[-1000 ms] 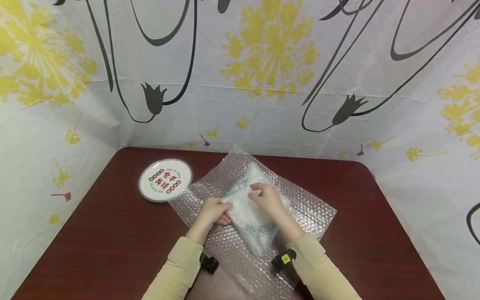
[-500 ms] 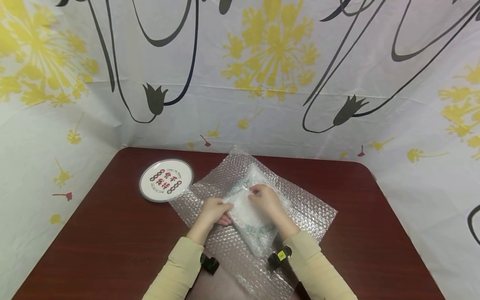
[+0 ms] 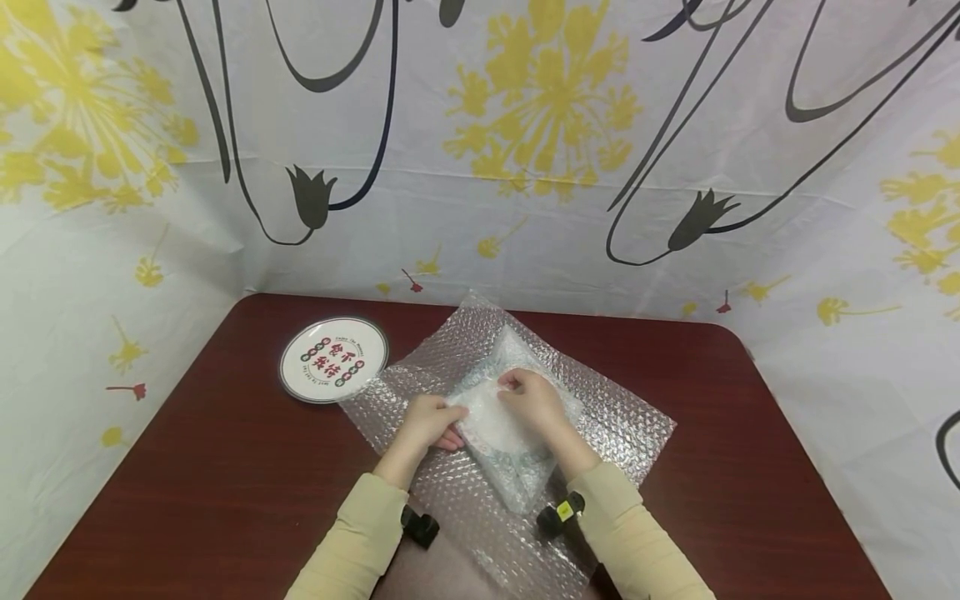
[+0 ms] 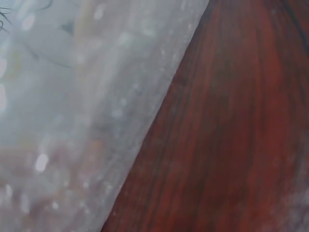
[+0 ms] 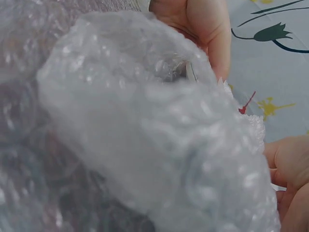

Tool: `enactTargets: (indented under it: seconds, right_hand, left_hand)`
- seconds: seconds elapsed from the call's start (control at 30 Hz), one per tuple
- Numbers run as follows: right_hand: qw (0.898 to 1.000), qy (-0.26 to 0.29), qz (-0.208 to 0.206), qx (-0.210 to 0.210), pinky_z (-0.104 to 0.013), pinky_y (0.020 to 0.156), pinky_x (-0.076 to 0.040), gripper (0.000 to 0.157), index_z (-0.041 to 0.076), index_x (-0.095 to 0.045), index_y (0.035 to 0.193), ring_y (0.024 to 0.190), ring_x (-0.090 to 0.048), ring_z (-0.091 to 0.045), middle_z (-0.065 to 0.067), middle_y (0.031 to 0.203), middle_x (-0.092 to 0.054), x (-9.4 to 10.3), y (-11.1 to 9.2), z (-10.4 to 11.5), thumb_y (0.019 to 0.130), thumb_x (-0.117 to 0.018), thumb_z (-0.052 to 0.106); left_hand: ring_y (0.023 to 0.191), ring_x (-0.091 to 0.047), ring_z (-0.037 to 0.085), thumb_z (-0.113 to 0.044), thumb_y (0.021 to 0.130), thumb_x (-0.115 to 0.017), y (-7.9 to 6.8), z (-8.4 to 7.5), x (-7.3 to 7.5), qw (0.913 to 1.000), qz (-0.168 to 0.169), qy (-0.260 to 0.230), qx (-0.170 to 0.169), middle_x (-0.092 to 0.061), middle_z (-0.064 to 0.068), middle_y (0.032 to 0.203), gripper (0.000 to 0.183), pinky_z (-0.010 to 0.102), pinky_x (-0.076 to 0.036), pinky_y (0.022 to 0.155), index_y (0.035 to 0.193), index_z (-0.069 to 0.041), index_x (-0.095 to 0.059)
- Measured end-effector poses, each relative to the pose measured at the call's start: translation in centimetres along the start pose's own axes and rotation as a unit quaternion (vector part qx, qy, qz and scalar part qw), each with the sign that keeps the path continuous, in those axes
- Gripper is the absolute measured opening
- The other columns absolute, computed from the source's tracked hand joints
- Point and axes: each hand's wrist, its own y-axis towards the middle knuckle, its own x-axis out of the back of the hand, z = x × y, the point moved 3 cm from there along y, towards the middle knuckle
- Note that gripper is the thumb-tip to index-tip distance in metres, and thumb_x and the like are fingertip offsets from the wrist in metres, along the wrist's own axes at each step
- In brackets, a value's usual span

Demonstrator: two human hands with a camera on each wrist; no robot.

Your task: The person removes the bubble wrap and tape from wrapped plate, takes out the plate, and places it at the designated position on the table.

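Observation:
A bubble-wrapped bundle [image 3: 502, 487] sits on a large sheet of bubble wrap [image 3: 630, 417] in the head view. Its layers blur what is inside; a pale bluish pattern shows through. My left hand [image 3: 426, 423] grips the bundle's left edge, thumb on top and fingers below. Over its upper middle, my right hand [image 3: 534, 402] pinches the wrap between thumb and curled fingers. Cloudy wrap [image 5: 145, 125] fills most of the right wrist view, with the left hand [image 5: 203, 24] at the top and the right hand [image 5: 294, 179] at the right edge.
On the dark red wooden table [image 3: 247, 492], a round white plate [image 3: 315, 379] with red characters lies at the left, the sheet's left corner at its rim. A patterned curtain [image 3: 420, 217] encloses the back and sides.
My right hand has shifted slightly and its fingers have drawn closer together on the wrap. The left hand, bundle and plate stay in place.

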Motion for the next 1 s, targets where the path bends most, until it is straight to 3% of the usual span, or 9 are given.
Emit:
enactTargets:
  seconds: [0.67,1.0]
  right_hand:
    - [1.0,0.013,0.005,0.004,-0.04,0.073,-0.049,0.009,0.018,-0.068,0.091,0.079,-0.058,-0.018,-0.001,0.09,-0.063,0.04,-0.05,-0.23,0.083,-0.07,0.016]
    - [0.996,0.084,0.003,0.014,-0.035,0.067,-0.048,0.006,0.016,-0.064,0.085,0.074,-0.056,-0.017,0.0,0.087,-0.062,0.06,-0.35,-0.74,0.083,-0.069,0.013]
  left_hand:
    - [0.05,-0.065,0.025,-0.008,0.085,-0.066,-0.15,-0.22,0.04,1.0,-0.003,-0.005,0.003,-0.062,0.017,0.059,0.018,0.032,-0.056,0.048,0.082,0.008,-0.059]
    - [0.049,-0.065,0.024,-0.008,0.086,-0.066,0.05,0.0,0.05,0.9999,-0.004,-0.009,0.009,-0.062,0.018,0.06,0.017,0.032,-0.056,0.049,0.084,0.008,-0.06]
